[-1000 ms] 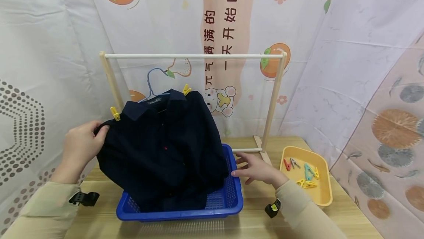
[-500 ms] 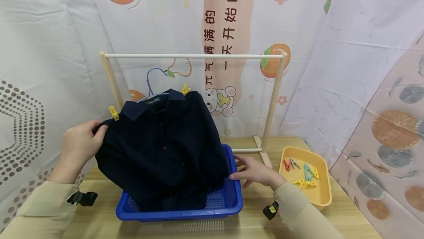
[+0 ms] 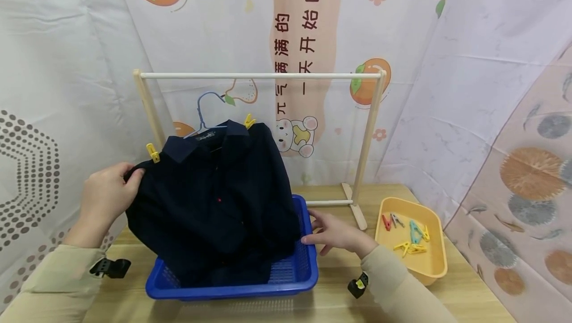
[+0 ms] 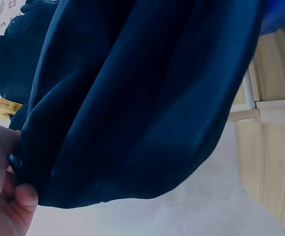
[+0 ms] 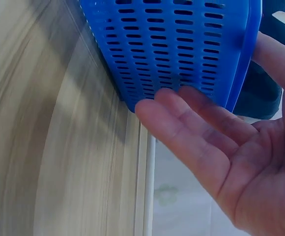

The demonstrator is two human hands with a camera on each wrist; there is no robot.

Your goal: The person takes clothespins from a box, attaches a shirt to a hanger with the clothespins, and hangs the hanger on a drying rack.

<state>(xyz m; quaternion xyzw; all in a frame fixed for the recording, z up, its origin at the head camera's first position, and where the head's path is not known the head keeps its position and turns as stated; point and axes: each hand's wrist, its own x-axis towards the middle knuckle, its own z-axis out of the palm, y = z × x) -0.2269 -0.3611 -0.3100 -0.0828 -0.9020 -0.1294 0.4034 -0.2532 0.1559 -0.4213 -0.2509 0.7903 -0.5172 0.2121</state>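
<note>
While left hand (image 3: 107, 194) pinches shirt (image 3: 210, 203), right hand (image 3: 336, 233), fingers extended, touches basket rim (image 3: 314, 266).

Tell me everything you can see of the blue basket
The blue basket is rectangular, apparently plastic, with slotted walls and a thick rim. It sits upright on the wood-grain table. The lower part of the dark shirt lies inside, leaving some floor showing at the right. The right hand is at its right side, thumb over the rim, fingers by the outer wall.
</note>
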